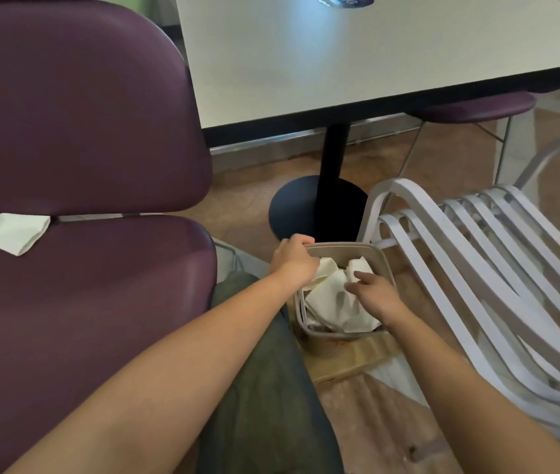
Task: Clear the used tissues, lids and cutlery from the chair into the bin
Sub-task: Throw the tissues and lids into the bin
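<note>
**Both hands at the bin, one tissue on the chair**

The left hand (294,256) grips the far-left rim of the small beige bin (379,260), its fingers curled over the edge and the knuckles uppermost; the right hand (372,292) reaches into the bin's mouth from the near-right side, fingers loosely bent and spread, resting on or just above the crumpled white tissues (331,301) that fill it; whether it has hold of any of them cannot be told, since the fingertips blend into the paper. The tissues lie between the two hands, heaped nearly up to the rim; anything beneath them is hidden.

Well to the left of the left hand, one folded white tissue (13,232) lies on the purple chair (83,302), at the seam where the seat meets the backrest; no lids or cutlery can be made out on the visible seat.

Beyond the left hand stands the black pedestal base (317,208) of a pale-topped table (357,56); to the right of the right hand lies a white slatted chair (477,254), its curved slats just beside the bin. Under the left forearm shows the person's grey-green trouser leg (264,388); the bin stands on a brown patterned floor (374,422).
</note>
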The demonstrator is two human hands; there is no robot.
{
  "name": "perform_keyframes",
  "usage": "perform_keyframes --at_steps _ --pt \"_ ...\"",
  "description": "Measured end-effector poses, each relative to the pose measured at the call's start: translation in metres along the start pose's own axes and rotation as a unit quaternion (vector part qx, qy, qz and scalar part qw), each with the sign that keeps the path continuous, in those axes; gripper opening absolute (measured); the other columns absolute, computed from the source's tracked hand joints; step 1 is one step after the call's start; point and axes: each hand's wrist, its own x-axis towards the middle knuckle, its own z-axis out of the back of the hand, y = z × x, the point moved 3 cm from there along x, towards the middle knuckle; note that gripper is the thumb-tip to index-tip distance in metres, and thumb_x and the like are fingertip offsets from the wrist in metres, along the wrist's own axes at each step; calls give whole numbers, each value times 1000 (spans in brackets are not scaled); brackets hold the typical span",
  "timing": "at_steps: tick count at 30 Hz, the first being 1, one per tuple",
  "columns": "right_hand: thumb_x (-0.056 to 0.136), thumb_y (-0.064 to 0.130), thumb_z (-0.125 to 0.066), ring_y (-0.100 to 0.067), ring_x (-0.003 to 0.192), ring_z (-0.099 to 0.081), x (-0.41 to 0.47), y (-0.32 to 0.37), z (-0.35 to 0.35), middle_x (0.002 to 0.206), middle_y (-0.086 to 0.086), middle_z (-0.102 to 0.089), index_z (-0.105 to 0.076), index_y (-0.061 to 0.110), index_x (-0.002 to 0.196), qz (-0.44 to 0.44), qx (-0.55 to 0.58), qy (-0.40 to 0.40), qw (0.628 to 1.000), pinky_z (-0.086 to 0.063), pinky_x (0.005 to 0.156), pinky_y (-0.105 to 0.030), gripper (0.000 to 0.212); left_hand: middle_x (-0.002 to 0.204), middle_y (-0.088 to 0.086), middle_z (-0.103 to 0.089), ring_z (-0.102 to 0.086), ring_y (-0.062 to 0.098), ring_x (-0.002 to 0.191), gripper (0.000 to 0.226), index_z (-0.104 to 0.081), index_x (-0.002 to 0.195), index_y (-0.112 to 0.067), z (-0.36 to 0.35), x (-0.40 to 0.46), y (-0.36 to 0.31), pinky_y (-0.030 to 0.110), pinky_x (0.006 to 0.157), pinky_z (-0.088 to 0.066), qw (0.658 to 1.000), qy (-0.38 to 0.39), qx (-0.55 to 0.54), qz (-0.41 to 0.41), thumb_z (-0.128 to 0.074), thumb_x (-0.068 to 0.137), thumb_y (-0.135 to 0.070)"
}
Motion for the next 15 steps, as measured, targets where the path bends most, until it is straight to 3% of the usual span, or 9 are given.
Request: perform_keyframes --at_steps 4,6,9,10,13,15 --pt "91 33 -57 -33 131 -43 5 16 -10 140 -10 -53 -58 23 133 30 -25 -43 998 -35 111 -47 44 119 -6 -56 -57 15 109 32 -58 122 -31 23 0 3 32 92 -49 1000 -12 -6 -27 -60 91 -23" --pt "93 27 -58 -28 124 -50 -1 38 -14 134 -7 -58 -60 20 131 64 -1 -53 997 -41 107 -42 38 118 -7 -58 -56 13 109 29 -59 120 -31 40 1 7 32 92 -48 999 -24 -11 -37 -60 92 -23" --pt "99 20 -53 -12 90 -59 -8 77 -30 128 -3 -61 -57 18 133 105 22 -37 994 -48 75 -20 35 117 -8 -60 -56 13 108 26 -60 116 -32 75 1 17 33 93 -49 997 -54 -21 -43 -60 92 -23" --pt "99 18 -53 -13 92 -60 -9 89 -37 129 -3 -61 -57 18 134 117 28 -30 992 -47 75 -19 35 116 -8 -60 -56 12 108 23 -60 113 -33 87 1 22 33 92 -49 997 -63 -20 -41 -60 92 -24" --pt "96 19 -57 -20 120 -56 -17 131 -68 133 -3 -61 -59 17 132 163 14 -14 986 -43 98 -29 37 116 -8 -61 -57 11 109 19 -58 108 -36 130 -2 41 33 94 -48 995 -93 -11 -34 -59 91 -27" --pt "94 22 -57 -20 124 -54 -25 160 -91 133 -2 -61 -60 17 132 193 -18 6 981 -40 103 -30 39 117 -8 -62 -56 14 112 21 -59 111 -35 160 -7 59 36 97 -47 993 -119 3 -21 -59 90 -29"
